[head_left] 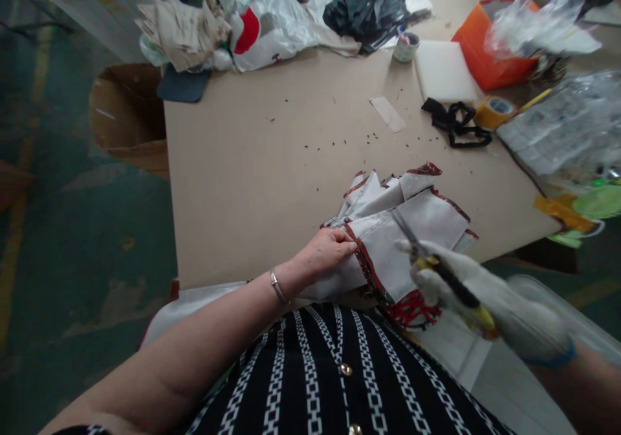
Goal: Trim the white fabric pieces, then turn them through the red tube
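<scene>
My left hand (326, 254), bare and with a silver bracelet on the wrist, is closed on the red-and-dark patterned edge of a white piece of fabric (402, 254). The fabric lies in folds at the table's front edge, stitched along its seams. In a white glove, my right hand (451, 280) grips scissors (453, 280) with yellow-and-black handles. Their thin blades point up and left over the fabric, but whether they touch it I cannot tell. Below the fabric hangs a bunch of red netted material (414, 309).
Small dark scraps are scattered across the beige table (242, 157). Black straps (456, 123), a roll of yellow tape (495, 110) and an orange box (499, 50) sit at the right. Plastic bags (276, 24) line the back. A cardboard box (129, 115) stands left of the table.
</scene>
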The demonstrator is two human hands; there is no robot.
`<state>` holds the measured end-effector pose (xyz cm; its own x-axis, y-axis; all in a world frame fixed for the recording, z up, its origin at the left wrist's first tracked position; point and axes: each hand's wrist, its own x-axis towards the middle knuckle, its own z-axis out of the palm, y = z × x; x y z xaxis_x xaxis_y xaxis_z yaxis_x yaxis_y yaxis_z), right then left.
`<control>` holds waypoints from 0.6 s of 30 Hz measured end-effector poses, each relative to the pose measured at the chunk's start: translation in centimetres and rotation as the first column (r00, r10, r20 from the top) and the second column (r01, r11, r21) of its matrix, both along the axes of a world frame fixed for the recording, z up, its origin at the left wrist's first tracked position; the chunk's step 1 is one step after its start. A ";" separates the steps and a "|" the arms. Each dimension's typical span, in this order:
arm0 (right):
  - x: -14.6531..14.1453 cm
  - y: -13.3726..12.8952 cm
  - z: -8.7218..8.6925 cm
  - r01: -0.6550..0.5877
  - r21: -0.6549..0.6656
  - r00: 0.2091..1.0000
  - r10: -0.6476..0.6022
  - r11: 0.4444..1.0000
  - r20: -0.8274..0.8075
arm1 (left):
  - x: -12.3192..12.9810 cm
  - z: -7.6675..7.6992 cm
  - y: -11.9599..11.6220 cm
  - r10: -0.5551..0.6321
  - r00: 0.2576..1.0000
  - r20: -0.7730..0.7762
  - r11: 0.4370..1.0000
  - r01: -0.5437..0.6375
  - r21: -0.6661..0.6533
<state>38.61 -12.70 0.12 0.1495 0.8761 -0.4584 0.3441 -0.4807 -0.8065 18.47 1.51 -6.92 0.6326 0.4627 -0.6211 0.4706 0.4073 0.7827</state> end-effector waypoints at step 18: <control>-3.9 -1.8 -4.1 -0.157 -0.100 0.968 0.133 0.982 -0.211 | -0.2 0.3 -0.3 0.120 0.992 0.027 0.984 -0.115 -0.138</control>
<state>34.70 -14.46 -3.97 -0.0815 0.8209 -0.5652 0.2527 -0.5316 -0.8084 18.29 1.26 -6.64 0.6016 0.4480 -0.6614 0.3860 0.5618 0.7317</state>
